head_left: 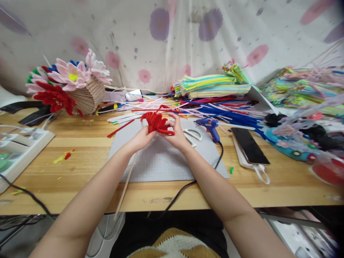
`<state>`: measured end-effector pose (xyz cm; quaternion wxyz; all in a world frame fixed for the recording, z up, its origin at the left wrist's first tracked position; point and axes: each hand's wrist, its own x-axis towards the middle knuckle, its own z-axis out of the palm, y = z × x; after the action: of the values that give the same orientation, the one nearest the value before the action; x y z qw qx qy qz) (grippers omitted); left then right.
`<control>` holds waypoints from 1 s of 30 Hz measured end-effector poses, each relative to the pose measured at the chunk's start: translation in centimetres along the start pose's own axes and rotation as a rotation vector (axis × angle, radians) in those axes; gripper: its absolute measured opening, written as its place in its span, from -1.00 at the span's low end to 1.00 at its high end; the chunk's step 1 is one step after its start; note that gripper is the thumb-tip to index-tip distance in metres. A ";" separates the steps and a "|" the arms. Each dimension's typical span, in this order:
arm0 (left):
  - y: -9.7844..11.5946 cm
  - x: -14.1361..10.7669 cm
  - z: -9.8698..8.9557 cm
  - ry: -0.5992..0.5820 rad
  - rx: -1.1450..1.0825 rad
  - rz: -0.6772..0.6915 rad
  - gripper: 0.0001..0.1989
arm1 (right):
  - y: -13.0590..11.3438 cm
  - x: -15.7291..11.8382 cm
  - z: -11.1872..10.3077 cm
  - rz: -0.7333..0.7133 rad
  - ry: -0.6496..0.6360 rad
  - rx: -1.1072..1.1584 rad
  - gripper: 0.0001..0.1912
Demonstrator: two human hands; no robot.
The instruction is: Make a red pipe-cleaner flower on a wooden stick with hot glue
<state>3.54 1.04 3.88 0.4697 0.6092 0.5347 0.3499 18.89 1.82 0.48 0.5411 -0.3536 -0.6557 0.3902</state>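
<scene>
Left hand [143,138] and right hand [176,133] are both gripping the red pipe-cleaner flower [156,123] above the gray cutting mat [161,163]; the mat is lying on the wood-grain surface [83,143]; the blue glue gun [211,126] is resting at right, near the smartphone [249,145]; the floral curtain [150,46] is hanging behind.

Wooden table [88,168]; grey mat [161,165]; phone [249,146]; glue gun [211,127]; power strip [27,150].

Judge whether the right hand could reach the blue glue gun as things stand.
Probably yes: the blue glue gun lies nearby, with only low scissors between, though the right hand is holding the red flower.
</scene>
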 end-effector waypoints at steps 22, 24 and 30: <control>0.3 -1.8 0.2 0.073 0.828 -0.004 -0.58 | -0.7 0.0 -0.2 0.184 0.048 0.075 -0.41; 0.2 -1.8 0.0 0.052 0.817 0.012 -0.59 | -0.7 0.1 -0.4 0.200 0.036 0.077 -0.43; -0.7 -1.7 -0.7 -0.038 0.692 0.099 -0.64 | -0.5 0.3 -1.0 0.301 -0.053 0.141 -0.43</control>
<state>2.39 -0.50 3.60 0.2275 0.7638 0.5828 0.1589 19.78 1.99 1.16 0.4824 -0.3986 -0.5802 0.5213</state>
